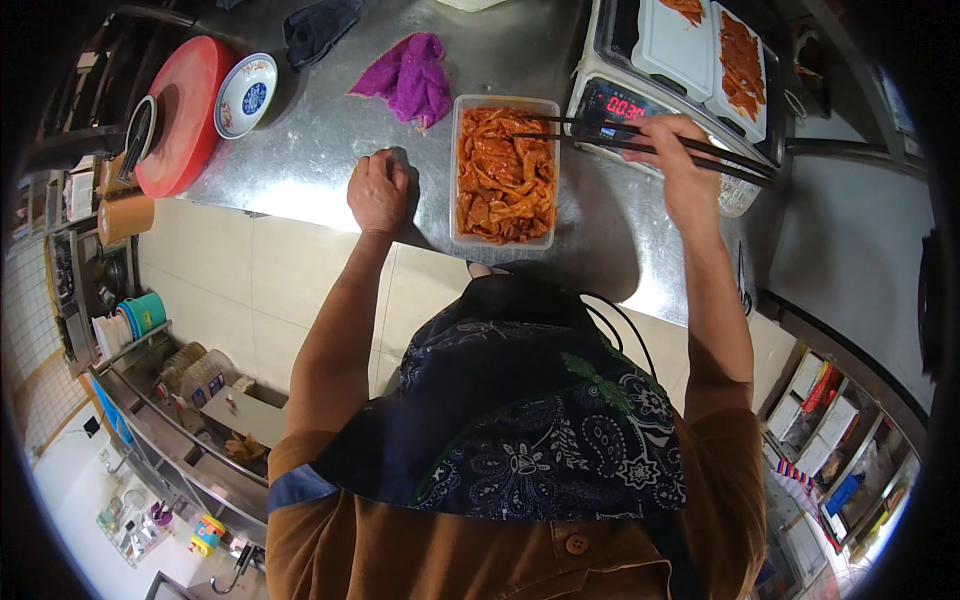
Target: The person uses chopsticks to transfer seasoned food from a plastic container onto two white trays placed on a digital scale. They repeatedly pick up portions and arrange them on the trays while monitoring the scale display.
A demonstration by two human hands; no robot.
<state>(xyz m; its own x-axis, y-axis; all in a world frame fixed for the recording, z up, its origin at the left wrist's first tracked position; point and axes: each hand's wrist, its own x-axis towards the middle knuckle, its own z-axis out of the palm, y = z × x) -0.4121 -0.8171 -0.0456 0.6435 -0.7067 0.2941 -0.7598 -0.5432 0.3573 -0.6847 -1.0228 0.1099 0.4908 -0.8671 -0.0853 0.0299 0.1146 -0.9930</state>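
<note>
My right hand (679,161) grips a pair of long dark chopsticks (600,135). Their tips reach over a clear plastic container (454,172) and touch the red-sauced sliced food (506,176) that fills it. To the left of that container, my left hand (379,191) rests on the metal tabletop near its front edge, fingers curled under. It appears to hold nothing, though its palm side is hidden. Beyond my right hand stands a digital scale (592,94) with a lit red display. Two white trays lie on it: one mostly bare tray (675,49) and one with red slices (739,67).
A purple cloth (412,79) and a dark cloth (319,34) lie on the metal table (315,142). At the left are a patterned bowl (246,97) and a round red board (184,112). Scissors-like handles (744,300) show at the right edge.
</note>
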